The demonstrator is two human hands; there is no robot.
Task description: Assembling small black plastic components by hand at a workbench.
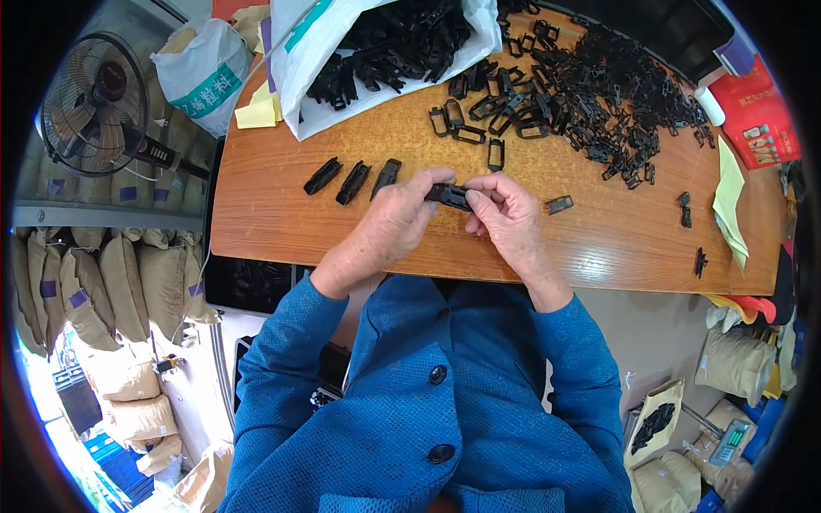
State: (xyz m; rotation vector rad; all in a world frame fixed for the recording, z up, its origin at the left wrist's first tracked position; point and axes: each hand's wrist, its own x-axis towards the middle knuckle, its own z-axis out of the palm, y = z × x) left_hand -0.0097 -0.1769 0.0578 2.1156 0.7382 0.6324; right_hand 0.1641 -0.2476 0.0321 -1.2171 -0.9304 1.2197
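Between my two hands, just above the near part of the wooden table (282,205), is a black plastic part (451,197), long and narrow. My left hand (398,215) grips its left end, and my right hand (506,214) pinches its right end with thumb and fingers. Left of my left hand lie similar long black pieces (353,183) in a slanted row; the closest one touches or almost touches my fingers. Beyond my hands a small black rectangular frame (496,155) lies alone. Another small dark clip (559,204) rests to the right of my right hand.
A white sack (299,94) full of black parts lies at the back. A large heap of small black pieces (599,103) spreads over the back right. Yellow paper (729,205) and a red box (757,120) are at the right edge. A fan (98,103) stands left.
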